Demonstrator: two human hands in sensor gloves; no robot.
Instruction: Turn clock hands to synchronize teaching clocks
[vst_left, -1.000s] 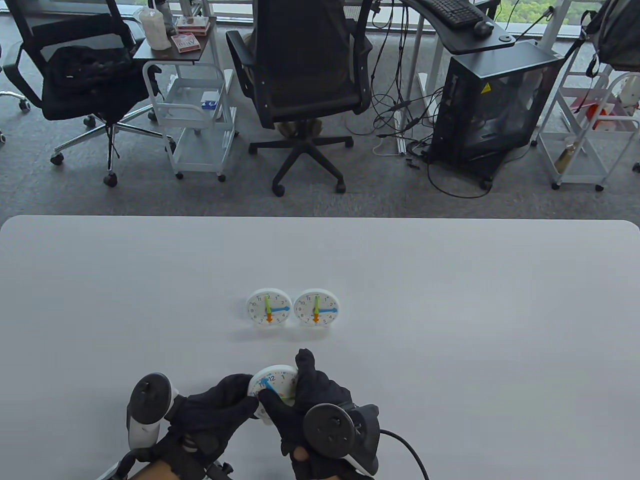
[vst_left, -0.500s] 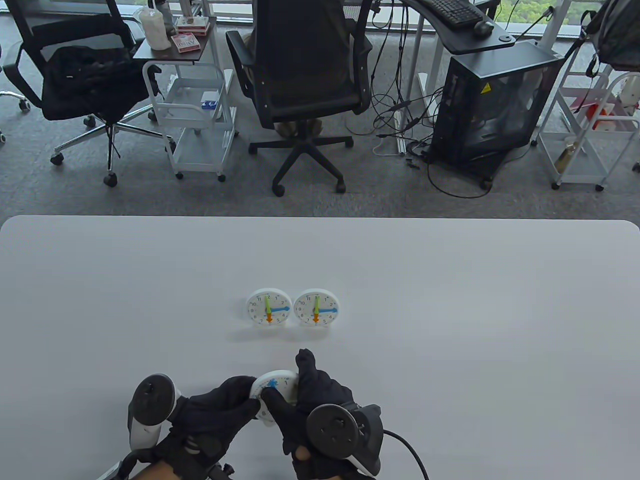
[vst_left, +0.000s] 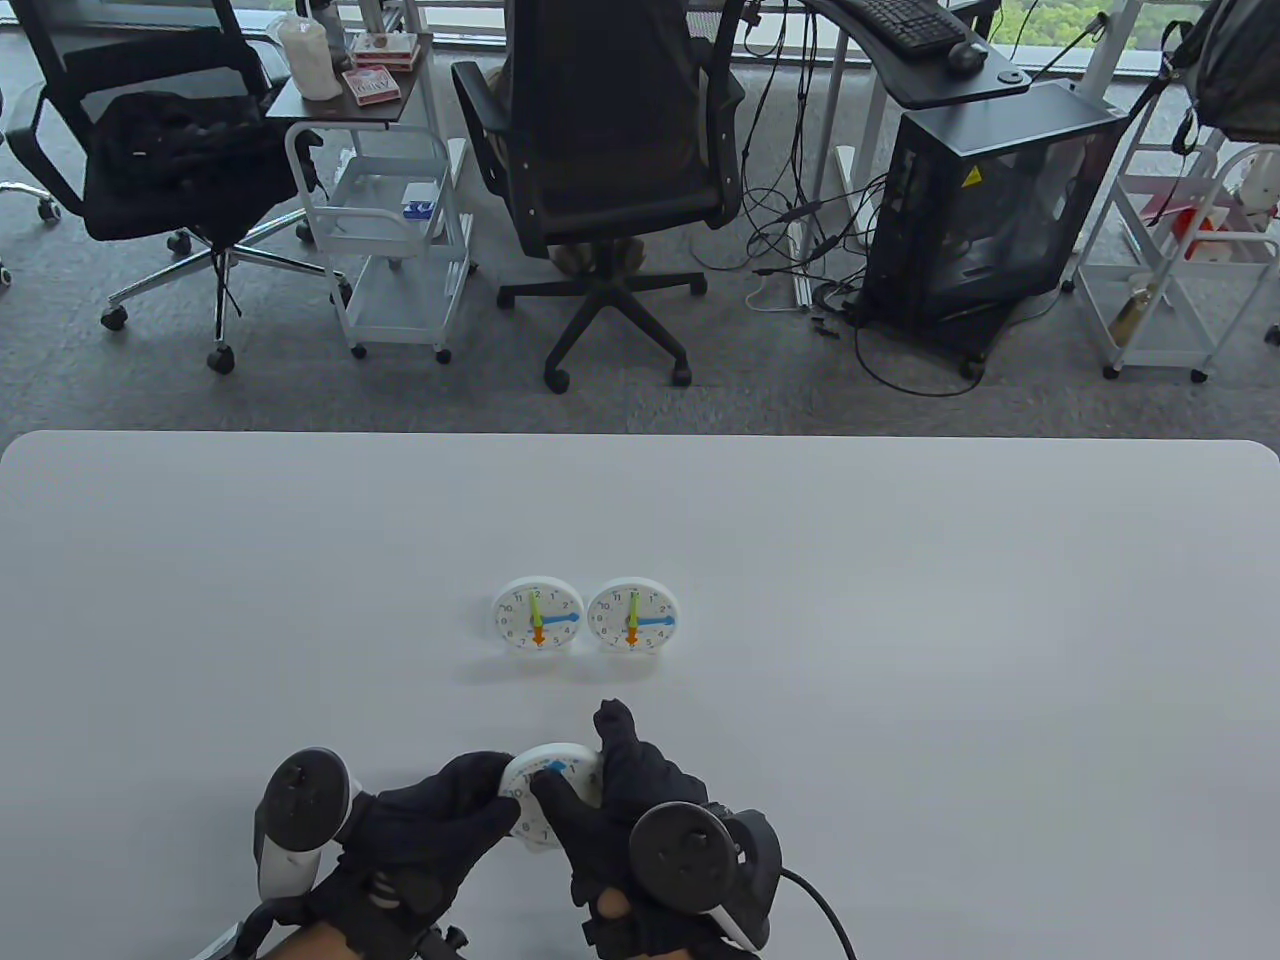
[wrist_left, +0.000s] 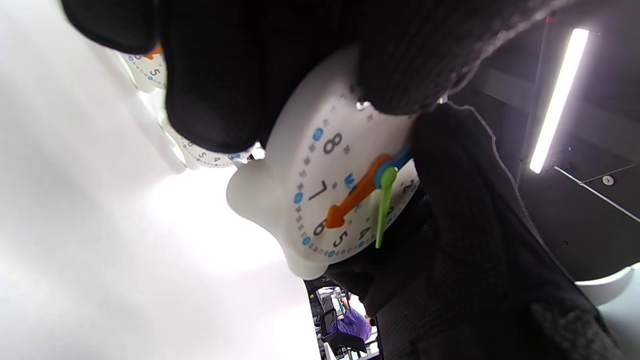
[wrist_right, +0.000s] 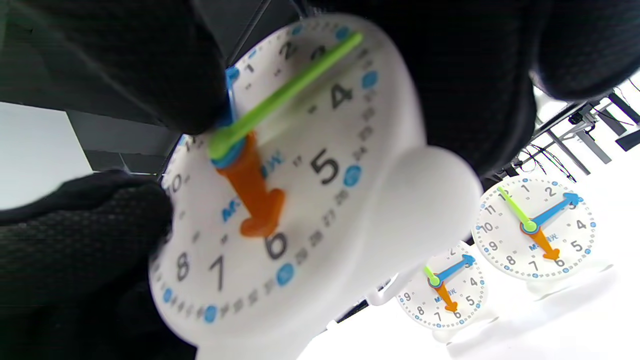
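A white teaching clock (vst_left: 556, 790) is held upright just above the table's near edge. My left hand (vst_left: 500, 795) grips its left rim. My right hand (vst_left: 585, 775) holds its right side, with a fingertip (wrist_right: 200, 107) pressing on the blue hand near the hub. In the right wrist view this clock (wrist_right: 300, 200) shows its orange hand at 6 and its green hand near 3 to 4; the blue hand is mostly hidden. The left wrist view shows the same face (wrist_left: 345, 190). Two matching clocks (vst_left: 537, 614) (vst_left: 632, 614) stand side by side mid-table, green at 12, blue at 3, orange at 6.
The grey table (vst_left: 900, 650) runs wide to both sides. A cable (vst_left: 815, 895) trails from my right tracker. Beyond the far edge are office chairs (vst_left: 610, 150), white carts (vst_left: 400, 230) and a black computer case (vst_left: 985, 200).
The held clock's blue hand has turned clockwise, from pointing up-left to pointing up-right. My right hand has shifted slightly right. The left hand and the two standing clocks have not moved.
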